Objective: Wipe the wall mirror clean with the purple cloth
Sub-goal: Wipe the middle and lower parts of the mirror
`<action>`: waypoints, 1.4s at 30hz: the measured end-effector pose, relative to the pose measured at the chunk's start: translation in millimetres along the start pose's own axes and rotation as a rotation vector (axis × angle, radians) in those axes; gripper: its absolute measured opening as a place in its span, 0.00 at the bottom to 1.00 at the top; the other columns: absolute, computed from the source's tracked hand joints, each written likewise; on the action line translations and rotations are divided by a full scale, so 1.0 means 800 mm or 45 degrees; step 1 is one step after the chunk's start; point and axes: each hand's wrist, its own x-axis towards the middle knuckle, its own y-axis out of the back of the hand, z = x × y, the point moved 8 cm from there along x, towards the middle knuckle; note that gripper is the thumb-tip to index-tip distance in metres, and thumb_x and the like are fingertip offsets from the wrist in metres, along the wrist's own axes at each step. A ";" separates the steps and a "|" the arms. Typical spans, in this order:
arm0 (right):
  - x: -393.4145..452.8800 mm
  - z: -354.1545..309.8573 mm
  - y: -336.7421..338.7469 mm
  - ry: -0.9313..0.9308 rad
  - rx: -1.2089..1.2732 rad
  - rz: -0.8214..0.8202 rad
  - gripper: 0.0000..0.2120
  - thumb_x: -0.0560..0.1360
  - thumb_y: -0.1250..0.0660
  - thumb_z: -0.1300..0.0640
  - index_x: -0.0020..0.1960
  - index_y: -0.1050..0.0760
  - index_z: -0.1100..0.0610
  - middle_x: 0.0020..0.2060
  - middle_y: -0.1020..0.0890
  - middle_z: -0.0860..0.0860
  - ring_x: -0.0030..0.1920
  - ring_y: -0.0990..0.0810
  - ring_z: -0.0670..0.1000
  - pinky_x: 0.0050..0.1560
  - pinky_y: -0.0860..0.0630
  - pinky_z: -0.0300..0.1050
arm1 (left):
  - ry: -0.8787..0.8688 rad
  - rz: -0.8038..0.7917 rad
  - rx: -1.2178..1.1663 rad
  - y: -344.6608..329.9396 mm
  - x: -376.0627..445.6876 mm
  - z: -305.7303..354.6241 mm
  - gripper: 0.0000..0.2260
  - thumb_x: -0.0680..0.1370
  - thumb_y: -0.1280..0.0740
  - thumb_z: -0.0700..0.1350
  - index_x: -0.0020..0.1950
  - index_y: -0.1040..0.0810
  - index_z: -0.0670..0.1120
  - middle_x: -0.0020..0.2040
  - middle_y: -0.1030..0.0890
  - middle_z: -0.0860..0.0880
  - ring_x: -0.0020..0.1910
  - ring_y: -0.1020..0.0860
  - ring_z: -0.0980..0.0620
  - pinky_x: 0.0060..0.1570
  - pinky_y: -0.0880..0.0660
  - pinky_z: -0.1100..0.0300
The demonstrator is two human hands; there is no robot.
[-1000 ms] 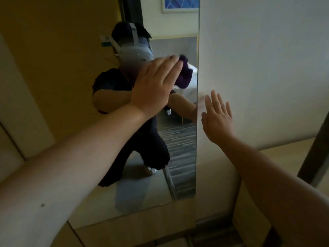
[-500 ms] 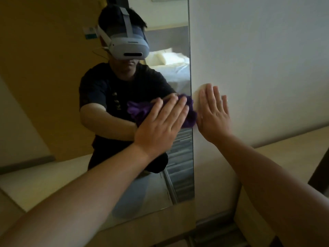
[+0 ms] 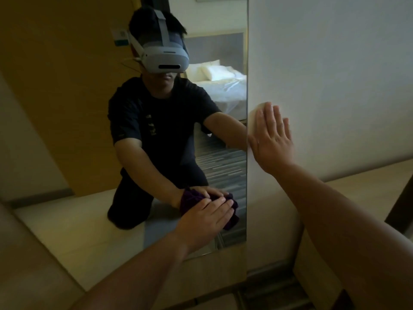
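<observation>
A tall, narrow mirror point(image 3: 93, 121) hangs on the wall, its long axis running up and down. At its left it reflects a wooden door and pale floor; in the middle, a kneeling person in dark clothes wearing a headset.

Low on the glass, near the right edge and a little above the bottom edge, the left hand point(image 3: 204, 222) lies flat with fingers together and stretched out, pressing the purple cloth point(image 3: 231, 217) against the mirror. The cloth is bunched under the palm and fingers, with folds showing past the fingertips. It is held by pressure, not by a closed fist. This hand is the one on the glass, so it is the one placed to wipe. Most of the mirror lies above and to the left of the cloth, so the next stroke would likely travel upward or leftward.

Just past the mirror's right edge, the right hand point(image 3: 271, 142) rests open and flat on the white wall point(image 3: 335, 74), holding nothing, higher than the cloth. It appears to brace the body. Nothing stands between the cloth and the remaining glass.
</observation>
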 end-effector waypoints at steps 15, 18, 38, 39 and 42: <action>-0.110 -0.206 -0.023 0.357 0.395 0.208 0.28 0.81 0.46 0.52 0.79 0.46 0.57 0.79 0.49 0.56 0.80 0.53 0.57 0.78 0.56 0.59 | 0.564 0.145 -0.191 0.049 -0.284 -0.116 0.23 0.77 0.34 0.32 0.72 0.27 0.41 0.73 0.28 0.43 0.70 0.28 0.43 0.65 0.30 0.48; -0.146 -0.307 -0.057 0.584 0.266 0.064 0.27 0.80 0.43 0.51 0.77 0.38 0.58 0.79 0.45 0.57 0.80 0.51 0.58 0.77 0.50 0.64 | 0.626 0.162 -0.162 0.052 -0.308 -0.139 0.21 0.78 0.39 0.34 0.71 0.26 0.41 0.72 0.26 0.43 0.69 0.27 0.43 0.61 0.28 0.47; -0.151 -0.383 -0.117 0.654 -0.091 0.090 0.34 0.77 0.34 0.56 0.79 0.44 0.61 0.79 0.48 0.59 0.80 0.55 0.60 0.77 0.53 0.65 | 0.447 0.591 0.328 0.078 -0.319 -0.237 0.18 0.83 0.38 0.38 0.74 0.28 0.44 0.73 0.28 0.44 0.74 0.31 0.43 0.72 0.34 0.45; -0.150 -0.383 -0.119 0.659 -0.102 0.100 0.34 0.77 0.35 0.56 0.79 0.44 0.61 0.79 0.49 0.59 0.80 0.56 0.60 0.77 0.55 0.65 | 0.453 0.603 0.350 0.066 -0.323 -0.231 0.19 0.83 0.38 0.38 0.74 0.29 0.44 0.74 0.29 0.44 0.74 0.31 0.43 0.72 0.34 0.45; -0.150 -0.382 -0.128 0.640 -0.103 0.124 0.34 0.77 0.38 0.55 0.79 0.47 0.60 0.80 0.51 0.59 0.79 0.58 0.59 0.77 0.59 0.63 | 0.447 0.662 0.335 0.033 -0.334 -0.206 0.19 0.83 0.39 0.40 0.74 0.29 0.44 0.74 0.28 0.45 0.73 0.30 0.44 0.70 0.32 0.46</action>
